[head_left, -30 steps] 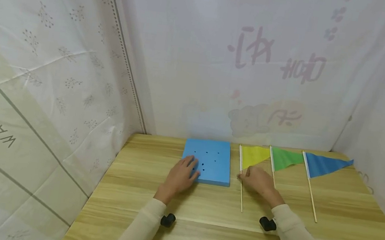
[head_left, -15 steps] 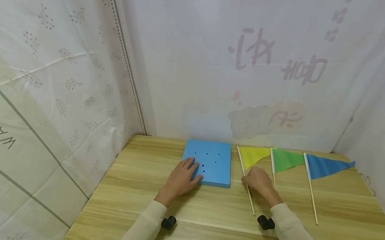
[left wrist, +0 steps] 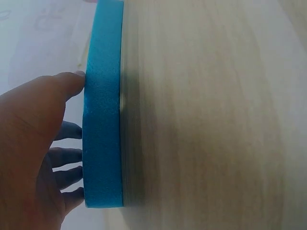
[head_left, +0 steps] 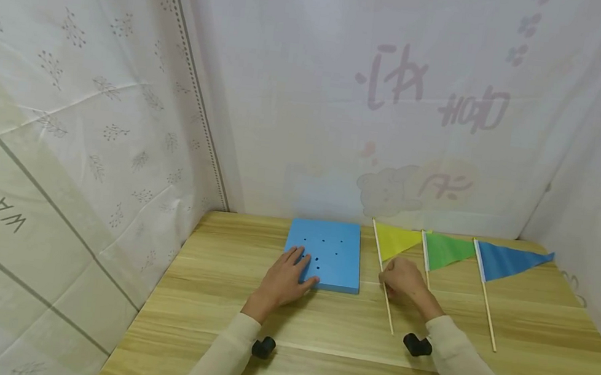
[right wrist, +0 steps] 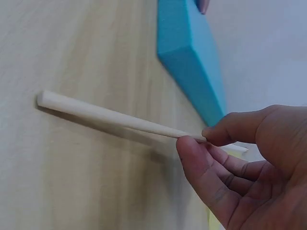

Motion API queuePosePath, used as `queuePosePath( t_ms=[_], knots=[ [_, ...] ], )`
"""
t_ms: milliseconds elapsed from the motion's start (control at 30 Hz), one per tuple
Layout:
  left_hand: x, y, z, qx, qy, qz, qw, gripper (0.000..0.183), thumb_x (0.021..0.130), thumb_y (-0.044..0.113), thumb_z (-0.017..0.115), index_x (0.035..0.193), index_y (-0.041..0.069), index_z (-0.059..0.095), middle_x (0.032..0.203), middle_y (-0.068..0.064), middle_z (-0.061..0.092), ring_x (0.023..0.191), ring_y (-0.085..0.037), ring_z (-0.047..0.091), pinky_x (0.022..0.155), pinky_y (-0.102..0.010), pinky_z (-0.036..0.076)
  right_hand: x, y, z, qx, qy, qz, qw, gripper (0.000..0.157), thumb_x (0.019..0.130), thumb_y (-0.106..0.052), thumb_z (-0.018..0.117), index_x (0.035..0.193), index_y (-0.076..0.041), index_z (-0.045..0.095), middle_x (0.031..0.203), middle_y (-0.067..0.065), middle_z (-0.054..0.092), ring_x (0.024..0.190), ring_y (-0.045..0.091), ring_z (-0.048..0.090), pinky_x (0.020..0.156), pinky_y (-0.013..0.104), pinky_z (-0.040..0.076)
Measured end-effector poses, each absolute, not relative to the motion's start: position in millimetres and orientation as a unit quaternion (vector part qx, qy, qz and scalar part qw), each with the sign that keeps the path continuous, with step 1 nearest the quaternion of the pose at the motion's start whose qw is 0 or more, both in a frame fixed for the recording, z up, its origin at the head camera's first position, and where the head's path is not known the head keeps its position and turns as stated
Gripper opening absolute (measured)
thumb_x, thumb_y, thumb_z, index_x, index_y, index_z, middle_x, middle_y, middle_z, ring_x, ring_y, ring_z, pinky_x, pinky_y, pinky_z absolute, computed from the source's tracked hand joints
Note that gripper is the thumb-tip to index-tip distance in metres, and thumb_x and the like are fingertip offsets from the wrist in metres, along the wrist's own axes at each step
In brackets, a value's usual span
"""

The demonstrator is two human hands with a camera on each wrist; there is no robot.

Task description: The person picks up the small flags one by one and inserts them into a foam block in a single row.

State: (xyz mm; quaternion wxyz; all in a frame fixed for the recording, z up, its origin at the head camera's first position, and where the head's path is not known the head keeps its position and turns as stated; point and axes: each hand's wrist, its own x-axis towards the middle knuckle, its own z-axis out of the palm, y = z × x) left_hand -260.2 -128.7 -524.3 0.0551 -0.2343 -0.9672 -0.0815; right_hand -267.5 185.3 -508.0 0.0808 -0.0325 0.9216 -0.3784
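A yellow triangular flag [head_left: 396,242] on a thin wooden stick lies tilted at the centre right in the head view. My right hand [head_left: 404,278] pinches its stick [right wrist: 115,117] between thumb and finger; the right wrist view shows the stick's lower end close over the table with a shadow under it. My left hand [head_left: 282,277] rests with spread fingers on the left front part of a blue foam block [head_left: 343,273], which has several small dark holes in its top. In the left wrist view, the thumb and fingertips touch the block's top face above its side [left wrist: 102,105].
Right of the yellow flag lie a green flag [head_left: 446,252] and a blue flag [head_left: 509,261], both on sticks. The wooden table [head_left: 324,369] meets a printed cloth curtain [head_left: 300,88] at the back. Black wrist devices [head_left: 263,347] sit at both cuffs.
My right hand has taken the yellow flag's stick in a pinch; its lower end has swung right and the flag's top has lifted slightly. My left hand stays on the block.
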Motion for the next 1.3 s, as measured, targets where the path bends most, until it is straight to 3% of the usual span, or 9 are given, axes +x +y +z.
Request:
queuePosePath(
  t_ms=[167, 300, 533, 667, 867, 1300],
  knots=[
    [-260.2, -128.6, -524.3, -0.234, -0.968, -0.075, 0.048, 0.070, 0.098, 0.059, 0.045, 0.150, 0.011, 0.043, 0.159, -0.015, 0.032, 0.148, -0.034, 0.029, 0.121, -0.048, 0.028, -272.3, 181.3, -494.8, -0.027, 0.920, -0.386, 0.070, 0.021, 0.091, -0.013, 0.059, 0.082, 0.003, 0.069, 0.066, 0.013, 0.069, 0.054, 0.021, 0.067, 0.053, 0.033, 0.058],
    [-259.8, -128.3, -524.5, -0.233, -0.968, -0.074, 0.048, 0.070, 0.099, 0.059, 0.044, 0.150, 0.011, 0.042, 0.159, -0.015, 0.031, 0.148, -0.034, 0.028, 0.121, -0.048, 0.028, -276.9, 177.7, -482.8, -0.032, 0.908, -0.414, 0.061, 0.021, 0.093, -0.014, 0.059, 0.091, 0.005, 0.067, 0.075, 0.014, 0.071, 0.060, 0.018, 0.071, 0.063, 0.039, 0.062],
    [-259.2, -127.5, -526.4, -0.230, -0.970, -0.071, 0.043, 0.072, 0.099, 0.059, 0.041, 0.152, 0.011, 0.038, 0.160, -0.015, 0.029, 0.149, -0.034, 0.025, 0.122, -0.048, 0.025, -285.3, 168.8, -463.6, -0.050, 0.890, -0.452, 0.041, 0.018, 0.096, -0.014, 0.057, 0.093, 0.002, 0.063, 0.086, 0.019, 0.069, 0.066, 0.022, 0.072, 0.069, 0.042, 0.063],
    [-259.5, -127.5, -528.0, -0.228, -0.970, -0.069, 0.048, 0.072, 0.099, 0.060, 0.042, 0.152, 0.012, 0.038, 0.160, -0.015, 0.029, 0.149, -0.034, 0.026, 0.122, -0.048, 0.026, -289.0, 160.1, -451.2, -0.055, 0.892, -0.448, 0.019, 0.017, 0.096, -0.017, 0.057, 0.097, -0.001, 0.061, 0.091, 0.019, 0.069, 0.067, 0.019, 0.072, 0.068, 0.038, 0.062],
    [-259.9, -128.1, -528.4, -0.226, -0.970, -0.077, 0.050, 0.072, 0.098, 0.060, 0.044, 0.153, 0.013, 0.038, 0.160, -0.014, 0.029, 0.149, -0.034, 0.026, 0.122, -0.049, 0.026, -294.7, 145.1, -436.4, -0.057, 0.900, -0.431, -0.018, 0.016, 0.095, -0.021, 0.059, 0.097, -0.005, 0.060, 0.087, 0.012, 0.069, 0.071, 0.023, 0.074, 0.060, 0.030, 0.059],
    [-260.5, -128.8, -528.6, -0.225, -0.970, -0.081, 0.040, 0.072, 0.098, 0.060, 0.043, 0.153, 0.014, 0.036, 0.161, -0.012, 0.028, 0.150, -0.034, 0.024, 0.122, -0.048, 0.026, -309.6, 117.8, -416.0, -0.080, 0.895, -0.435, -0.059, 0.013, 0.095, -0.022, 0.060, 0.095, -0.009, 0.059, 0.085, 0.009, 0.069, 0.073, 0.023, 0.073, 0.061, 0.029, 0.059]
  ],
)
